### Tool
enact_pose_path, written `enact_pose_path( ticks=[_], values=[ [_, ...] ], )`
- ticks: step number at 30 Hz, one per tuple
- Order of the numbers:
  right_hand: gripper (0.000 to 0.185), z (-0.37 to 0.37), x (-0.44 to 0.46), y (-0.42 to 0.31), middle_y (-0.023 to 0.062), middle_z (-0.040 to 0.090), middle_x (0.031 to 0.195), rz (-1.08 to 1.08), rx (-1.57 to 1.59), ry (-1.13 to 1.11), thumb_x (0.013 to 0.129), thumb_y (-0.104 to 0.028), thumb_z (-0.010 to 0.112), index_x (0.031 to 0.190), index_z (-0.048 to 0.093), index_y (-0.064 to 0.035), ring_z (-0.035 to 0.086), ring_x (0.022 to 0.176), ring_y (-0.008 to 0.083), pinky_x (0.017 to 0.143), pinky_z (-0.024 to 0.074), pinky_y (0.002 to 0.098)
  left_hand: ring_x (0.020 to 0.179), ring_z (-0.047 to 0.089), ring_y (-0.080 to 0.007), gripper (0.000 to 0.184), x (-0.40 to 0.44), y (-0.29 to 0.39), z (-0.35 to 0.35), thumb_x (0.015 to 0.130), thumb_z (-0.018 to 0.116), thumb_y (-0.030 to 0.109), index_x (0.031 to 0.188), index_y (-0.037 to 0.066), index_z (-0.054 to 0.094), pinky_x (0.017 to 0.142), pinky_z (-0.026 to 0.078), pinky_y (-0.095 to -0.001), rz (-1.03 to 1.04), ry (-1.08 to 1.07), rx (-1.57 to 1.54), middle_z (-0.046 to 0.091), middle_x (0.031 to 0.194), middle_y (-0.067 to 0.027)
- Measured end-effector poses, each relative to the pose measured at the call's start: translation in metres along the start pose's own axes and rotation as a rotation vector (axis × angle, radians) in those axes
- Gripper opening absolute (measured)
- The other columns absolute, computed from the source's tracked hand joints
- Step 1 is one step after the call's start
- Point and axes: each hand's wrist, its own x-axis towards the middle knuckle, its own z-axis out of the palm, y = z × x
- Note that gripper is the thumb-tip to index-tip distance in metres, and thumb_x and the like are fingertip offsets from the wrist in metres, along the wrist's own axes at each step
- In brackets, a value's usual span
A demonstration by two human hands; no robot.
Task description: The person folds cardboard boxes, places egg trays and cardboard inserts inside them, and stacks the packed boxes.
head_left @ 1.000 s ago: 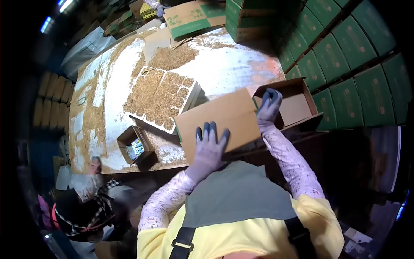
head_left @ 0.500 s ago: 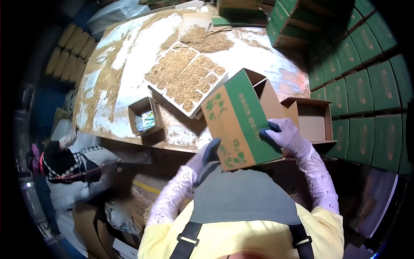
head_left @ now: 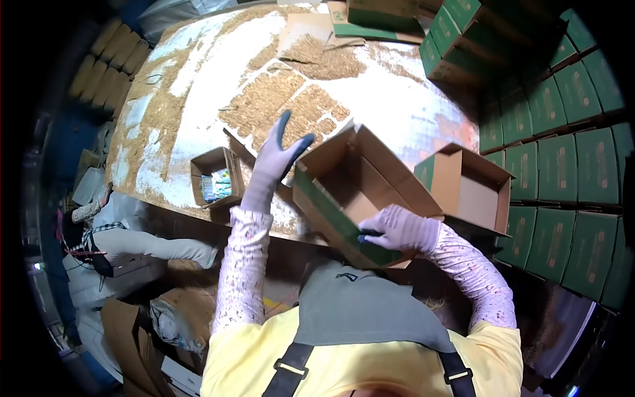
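Observation:
An open green-and-brown cardboard box [head_left: 324, 215] rests at the table's near edge, its opening turned up toward me and its inside showing bare cardboard. My right hand [head_left: 400, 228], in a pale glove with dark fingertips, grips its near wall. My left hand [head_left: 274, 152] is raised left of the box with thumb and fingers spread, holding nothing. Beyond it sits a white tray [head_left: 344, 121] with several compartments, filled with loose brown shavings-like material [head_left: 278, 92]. The left hand covers part of the tray's near side.
A small carton [head_left: 237, 173] with little packets stands to the left. Another open cardboard box [head_left: 456, 178] sits at right. Green cartons [head_left: 555, 165] are stacked along the right side. Brown material litters the table [head_left: 211, 73]. Another person's sleeve [head_left: 165, 248] shows at lower left.
The cardboard box has turned from showing its printed side to showing its open inside. My left hand has let go of it and moved up and left; my right hand has shifted down its edge.

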Motion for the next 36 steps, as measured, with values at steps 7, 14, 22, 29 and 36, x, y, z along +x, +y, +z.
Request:
enact_pose_path(
  ticks=[7, 14, 22, 29, 36],
  values=[
    [0.052, 0.060, -0.073, -0.030, 0.0160, 0.054, 0.128, 0.290, -0.333, 0.544, 0.081, -0.034, 0.070, 0.122, 0.054, -0.0059, 0.049, 0.119, 0.0330, 0.107, 0.0334, 0.0441, 0.099, 0.062, -0.0396, 0.043, -0.079, -0.035, 0.022, 0.089, 0.056, 0.033, 0.128, 0.015, 0.055, 0.088, 0.047, -0.0480, -0.381, -0.185, 0.507, 0.066, 0.105, -0.0220],
    [0.038, 0.076, -0.089, 0.060, 0.0231, 0.065, 0.098, 0.925, 0.024, 0.861, 0.085, -0.019, 0.056, 0.118, 0.055, 0.0006, 0.062, 0.093, 0.0394, 0.085, 0.0483, 0.0453, 0.096, 0.062, -0.0266, 0.054, -0.092, -0.116, 0.042, 0.094, 0.052, 0.047, 0.132, 0.008, 0.049, 0.091, 0.047, -0.0362, -0.453, 0.315, -0.555, 0.062, 0.114, -0.0132],
    [0.036, 0.107, -0.066, 0.088, 0.0196, 0.067, 0.091, 0.983, -0.352, 0.956, 0.091, -0.026, 0.058, 0.119, 0.056, -0.0029, 0.065, 0.084, 0.0356, 0.076, 0.0506, 0.0450, 0.122, 0.052, -0.0313, 0.064, 0.005, -0.192, 0.084, 0.095, 0.049, 0.050, 0.143, 0.008, 0.037, 0.101, 0.046, -0.0473, -0.452, 0.394, -1.488, 0.049, 0.139, -0.0112],
    [0.036, 0.096, -0.054, 0.087, 0.0205, 0.067, 0.097, 1.064, -0.293, 0.937, 0.091, -0.025, 0.058, 0.119, 0.057, -0.0023, 0.063, 0.092, 0.0370, 0.082, 0.0489, 0.0448, 0.105, 0.061, -0.0269, 0.069, 0.136, -0.199, 0.107, 0.091, 0.058, 0.049, 0.135, -0.002, 0.044, 0.088, 0.053, -0.0418, -0.437, 0.633, -1.388, 0.056, 0.128, -0.0135],
    [0.037, 0.102, -0.036, 0.081, 0.0225, 0.065, 0.103, 1.057, -0.111, 1.025, 0.092, -0.024, 0.057, 0.120, 0.056, -0.0007, 0.062, 0.097, 0.0384, 0.087, 0.0479, 0.0451, 0.066, 0.063, -0.0203, 0.041, 0.177, -0.175, 0.060, 0.081, 0.072, 0.037, 0.096, 0.000, 0.063, 0.057, 0.053, -0.0377, -0.650, 0.507, -1.108, 0.066, 0.084, -0.0076]
  ],
)
